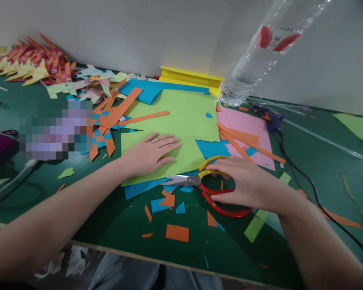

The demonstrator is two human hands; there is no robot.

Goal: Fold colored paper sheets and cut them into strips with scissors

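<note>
My left hand (155, 153) lies flat with its fingers stretched out on a light green paper sheet (184, 157). The fingers of my right hand (245, 181) are in the handles of a pair of scissors (196, 181), one yellow and one red. Its blades point left, parted slightly, over the near edge of the green sheet. Blue paper (136, 190) shows from under that edge. Another light green sheet (181, 104) lies just behind. Small orange and blue offcuts (177, 233) are scattered in front of the blades.
A clear plastic bottle (251, 68) stands at the back right, near a glue gun (272, 119) with a black cord. Pink paper (248, 125) carries orange strips. Woven paper pieces (101, 137) and folded paper fish (33, 64) lie left. A yellow holder (190, 76) sits by the wall.
</note>
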